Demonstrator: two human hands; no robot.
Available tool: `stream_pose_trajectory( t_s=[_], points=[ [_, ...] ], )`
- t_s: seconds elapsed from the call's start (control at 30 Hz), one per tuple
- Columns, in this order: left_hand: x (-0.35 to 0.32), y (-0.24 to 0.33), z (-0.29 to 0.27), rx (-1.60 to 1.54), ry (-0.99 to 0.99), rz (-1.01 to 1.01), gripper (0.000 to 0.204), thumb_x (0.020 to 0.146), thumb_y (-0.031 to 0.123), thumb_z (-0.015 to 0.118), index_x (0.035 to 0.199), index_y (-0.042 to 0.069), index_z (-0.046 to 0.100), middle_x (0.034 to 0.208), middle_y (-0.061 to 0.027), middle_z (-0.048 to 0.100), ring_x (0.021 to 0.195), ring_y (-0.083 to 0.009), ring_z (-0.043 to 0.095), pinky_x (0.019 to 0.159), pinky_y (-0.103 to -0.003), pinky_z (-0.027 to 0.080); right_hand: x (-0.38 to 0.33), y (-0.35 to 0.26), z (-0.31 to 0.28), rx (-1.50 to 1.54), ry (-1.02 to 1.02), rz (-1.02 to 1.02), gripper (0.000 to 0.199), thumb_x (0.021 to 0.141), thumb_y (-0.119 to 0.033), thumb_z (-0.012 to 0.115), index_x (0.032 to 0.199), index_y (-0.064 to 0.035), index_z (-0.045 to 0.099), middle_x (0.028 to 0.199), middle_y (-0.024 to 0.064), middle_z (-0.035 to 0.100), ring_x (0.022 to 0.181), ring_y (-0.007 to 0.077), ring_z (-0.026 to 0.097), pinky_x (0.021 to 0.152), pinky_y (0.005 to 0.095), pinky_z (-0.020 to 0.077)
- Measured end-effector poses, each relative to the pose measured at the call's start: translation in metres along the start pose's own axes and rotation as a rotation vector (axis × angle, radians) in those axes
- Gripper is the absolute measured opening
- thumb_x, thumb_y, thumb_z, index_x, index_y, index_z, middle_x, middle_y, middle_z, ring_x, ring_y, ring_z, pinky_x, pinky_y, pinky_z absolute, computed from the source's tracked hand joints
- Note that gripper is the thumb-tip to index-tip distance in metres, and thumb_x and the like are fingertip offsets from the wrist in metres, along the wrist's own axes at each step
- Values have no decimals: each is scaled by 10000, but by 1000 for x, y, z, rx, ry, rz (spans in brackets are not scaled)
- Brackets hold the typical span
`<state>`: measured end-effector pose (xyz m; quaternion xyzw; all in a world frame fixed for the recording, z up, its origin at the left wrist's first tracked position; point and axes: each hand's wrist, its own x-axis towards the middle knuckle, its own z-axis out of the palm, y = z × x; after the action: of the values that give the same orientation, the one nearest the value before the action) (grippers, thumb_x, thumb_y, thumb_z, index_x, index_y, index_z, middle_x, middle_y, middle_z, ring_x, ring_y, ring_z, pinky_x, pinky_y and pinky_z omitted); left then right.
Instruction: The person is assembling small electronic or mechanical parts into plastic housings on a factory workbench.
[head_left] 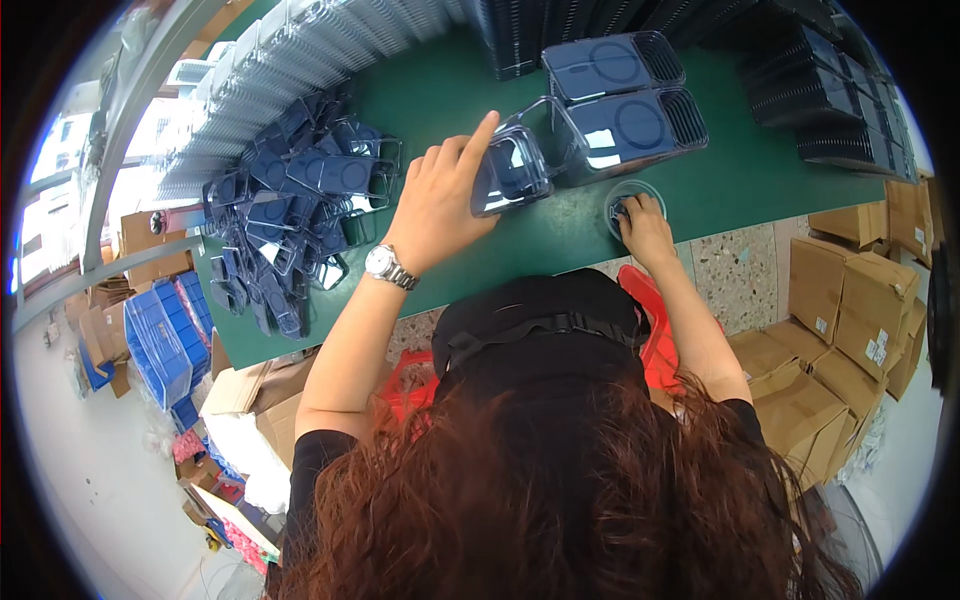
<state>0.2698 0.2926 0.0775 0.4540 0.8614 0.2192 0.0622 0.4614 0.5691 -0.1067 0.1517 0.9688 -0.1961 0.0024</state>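
My left hand (436,205), with a watch (382,262) on its wrist, holds a clear, dark-blue phone case (510,172) above the green table. Its thumb lies along the case's near side, and a finger points up past the case. My right hand (647,228) reaches into a small round clear tub (624,190). Its fingers are drawn together over small dark pieces there; what they grip is too small to make out. Beyond the hands, two stacks of blue phone cases (628,128) with ring marks stand side by side.
A loose heap of blue phone cases (330,175) covers the left of the green table (440,85). Long rows of clear cases (270,70) line its far left, and dark case stacks (835,100) its right. Cardboard boxes (840,300) and blue crates (160,335) flank the table.
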Motion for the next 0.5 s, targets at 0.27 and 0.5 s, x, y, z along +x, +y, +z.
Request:
stream_pose_trajectory(
  t_s=[0.27, 0.5],
  points=[
    [-14, -10, -15, 6, -36, 14, 1138, 592, 129, 856, 1554, 81, 249, 1167, -191, 575, 1028, -364, 560, 896, -433, 457, 9, 5, 12, -107, -83, 53, 214, 871, -119, 627, 1055, -10, 625, 1070, 156, 629, 1055, 351, 595, 884, 446, 523],
    [-32, -19, -27, -123, -98, -146, 1116, 627, 180, 811, 1568, 100, 217, 1155, -184, 561, 997, -355, 570, 895, -429, 470, 12, 2, 5, -11, -111, 34, 215, 874, -102, 614, 1072, -21, 642, 1069, 151, 638, 1076, 353, 590, 904, 460, 509]
  ],
)
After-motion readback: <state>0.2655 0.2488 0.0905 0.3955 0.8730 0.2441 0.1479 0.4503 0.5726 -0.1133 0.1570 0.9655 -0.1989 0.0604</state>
